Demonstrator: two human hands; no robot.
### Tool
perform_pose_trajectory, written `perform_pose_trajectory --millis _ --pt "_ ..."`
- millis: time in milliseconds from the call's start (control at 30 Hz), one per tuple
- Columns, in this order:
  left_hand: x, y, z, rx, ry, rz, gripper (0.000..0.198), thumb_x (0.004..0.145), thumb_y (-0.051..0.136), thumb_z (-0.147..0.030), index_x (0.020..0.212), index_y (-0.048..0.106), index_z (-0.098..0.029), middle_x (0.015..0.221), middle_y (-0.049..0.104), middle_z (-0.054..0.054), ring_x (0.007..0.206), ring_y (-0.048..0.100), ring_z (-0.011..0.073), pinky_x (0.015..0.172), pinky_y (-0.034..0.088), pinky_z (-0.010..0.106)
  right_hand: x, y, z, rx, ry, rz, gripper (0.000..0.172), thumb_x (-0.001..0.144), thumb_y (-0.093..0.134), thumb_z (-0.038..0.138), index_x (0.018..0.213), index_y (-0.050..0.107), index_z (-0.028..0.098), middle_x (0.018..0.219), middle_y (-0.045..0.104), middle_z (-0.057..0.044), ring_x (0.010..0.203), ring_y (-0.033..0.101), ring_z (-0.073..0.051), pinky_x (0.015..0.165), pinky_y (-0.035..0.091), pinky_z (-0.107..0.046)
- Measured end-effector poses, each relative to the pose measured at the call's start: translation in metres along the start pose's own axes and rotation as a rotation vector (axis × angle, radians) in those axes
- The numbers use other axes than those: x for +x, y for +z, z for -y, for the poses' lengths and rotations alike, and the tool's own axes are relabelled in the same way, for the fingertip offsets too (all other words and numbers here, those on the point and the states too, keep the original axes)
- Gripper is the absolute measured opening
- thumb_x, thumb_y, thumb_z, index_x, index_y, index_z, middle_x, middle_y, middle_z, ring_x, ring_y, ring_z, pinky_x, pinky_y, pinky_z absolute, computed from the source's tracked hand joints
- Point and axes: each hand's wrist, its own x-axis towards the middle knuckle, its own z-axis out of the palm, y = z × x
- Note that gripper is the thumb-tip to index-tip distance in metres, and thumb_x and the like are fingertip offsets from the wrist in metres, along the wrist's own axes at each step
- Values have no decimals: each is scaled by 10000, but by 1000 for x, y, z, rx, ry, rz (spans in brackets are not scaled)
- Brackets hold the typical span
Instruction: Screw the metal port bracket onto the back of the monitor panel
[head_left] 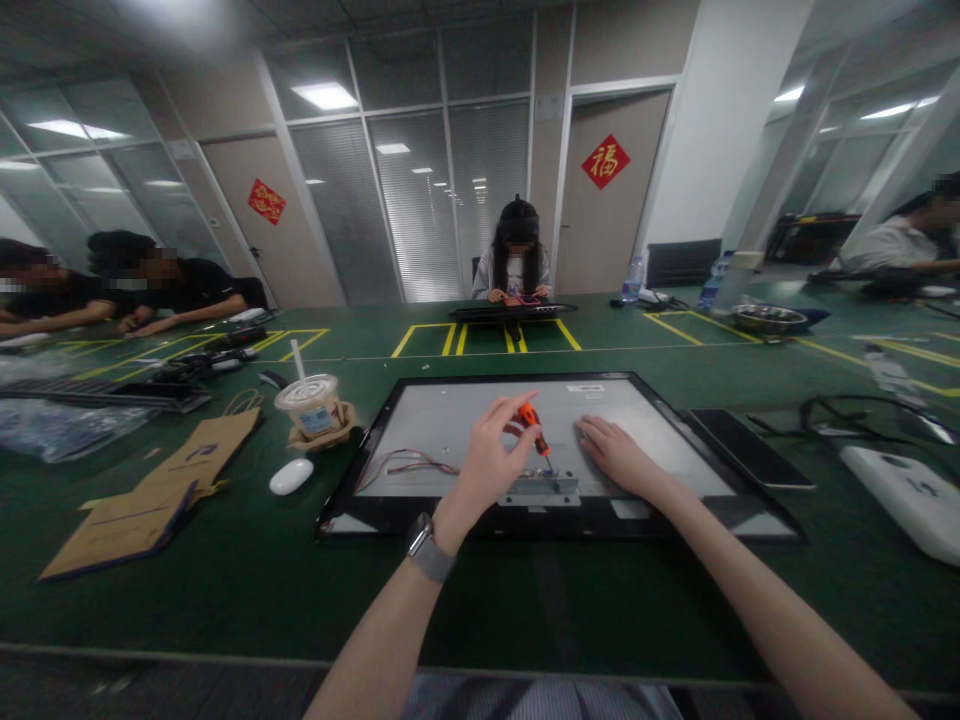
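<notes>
A flat display panel (420,420) with a black frame lies back side up on the green table. My left hand (491,445), with a watch on its wrist, is closed around the orange handle of a screwdriver (534,425). The screwdriver's shaft slants down to a metal bracket (538,490) near the panel's front edge; whether the tip sits in a screw is too small to tell. On the panel's right part my right hand (611,452) rests flat, fingers stretched out, holding nothing. Thin coloured wires (409,462) lie across the panel's left side.
Left of the panel are a white mouse (291,477), a drink cup (311,405) with a straw and a brown paper bag (161,490). A black phone-like slab (742,447) and a white device (907,500) lie on the right. Across the table sits a person (515,255) at another panel.
</notes>
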Motion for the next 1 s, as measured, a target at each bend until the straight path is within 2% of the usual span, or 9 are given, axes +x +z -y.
perform_pose_trajectory --millis 167,333,433,567,633,767,933,1000 --pt "-2 3 0 19 1 -31 279 912 660 -202 1189 679 -214 967 595 16 769 636 108 751 608 260 0 1 -1 -6 -15 -2 473 1007 353 284 1392 584 139 1467 574 -197 1350 546 -322 1114 442 -513" --pt "-4 6 -3 -32 18 46 460 909 543 -86 1346 579 -226 1135 640 56 930 669 137 831 620 273 0 2 -2 -4 -20 -13 471 1007 346 292 1392 583 159 1465 580 -187 1349 548 -312 1120 437 -514" --pt "-4 7 0 -27 6 8 420 917 595 -134 1327 596 -227 1062 645 38 836 671 122 806 632 283 -1 1 -2 6 -25 -12 476 1015 336 310 1395 580 160 1463 580 -190 1350 546 -315 1116 441 -517" --pt "-4 4 2 28 3 -42 310 898 699 -253 1206 668 -227 960 631 12 742 652 114 736 635 283 -1 0 -2 2 -20 -6 469 1014 345 304 1394 581 163 1465 580 -182 1359 538 -312 1123 436 -504" --pt "-4 3 0 40 6 -40 291 912 668 -232 1203 672 -219 987 654 28 789 664 127 760 633 289 -1 0 -2 -6 -18 -4 463 1014 357 309 1395 581 171 1465 581 -173 1360 538 -307 1131 430 -492" --pt "-4 4 -5 -41 -21 2 371 924 537 -115 1269 643 -202 1182 680 88 982 685 163 813 631 281 0 2 -2 -13 -12 -6 464 1016 353 311 1399 579 180 1465 582 -170 1358 540 -308 1130 430 -501" --pt "-3 4 -5 -41 -34 -60 305 908 635 -173 1207 683 -211 1024 647 46 865 665 133 729 638 245 0 2 -3 -4 -15 -16 460 1018 353 314 1400 578 191 1467 581 -166 1357 541 -305 1126 432 -506" --pt "-2 2 -3 -21 -35 -43 309 896 657 -179 1202 686 -215 1030 615 42 859 656 127 742 643 251 0 2 -2 -6 -8 -12 460 1017 358 312 1397 582 183 1470 577 -170 1360 538 -306 1128 431 -501"
